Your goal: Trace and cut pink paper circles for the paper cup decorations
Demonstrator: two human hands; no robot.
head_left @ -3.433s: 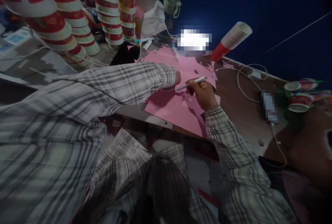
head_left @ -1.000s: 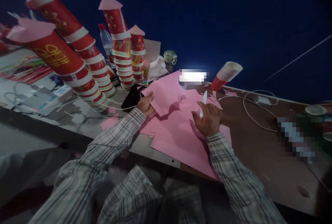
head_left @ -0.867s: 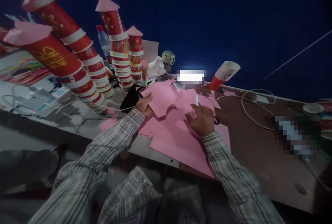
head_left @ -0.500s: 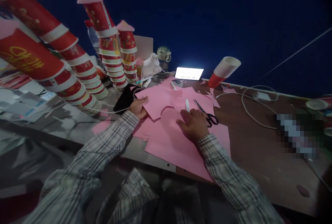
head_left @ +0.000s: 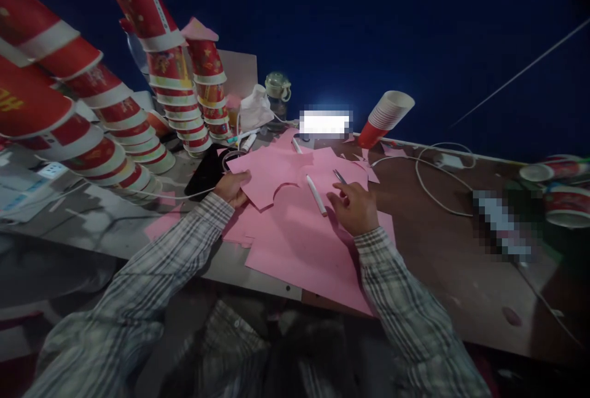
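My left hand [head_left: 234,189] pinches the left edge of a pink paper sheet [head_left: 265,174] with a curved cut in its lower edge. My right hand [head_left: 354,204] is closed over a pair of scissors; only their metal blades [head_left: 340,177] show past the fingers, and the handles are hidden under the hand. Just left of that hand, a white marker [head_left: 316,195] lies on the larger pink paper [head_left: 318,257]. Another white marker [head_left: 295,145] rests farther back on the pink sheets.
Tall stacks of red-and-white paper cups [head_left: 173,88] with pink cones stand at left. Nested cups [head_left: 386,118] lean at the back. A lit screen [head_left: 325,123] stands behind the papers. A cable [head_left: 426,186] loops across the table's right side, near a blurred device [head_left: 502,226].
My right hand has let go of the marker, which now lies on the paper, and has moved onto the scissors. My left hand has come back to hold the cut pink sheet.
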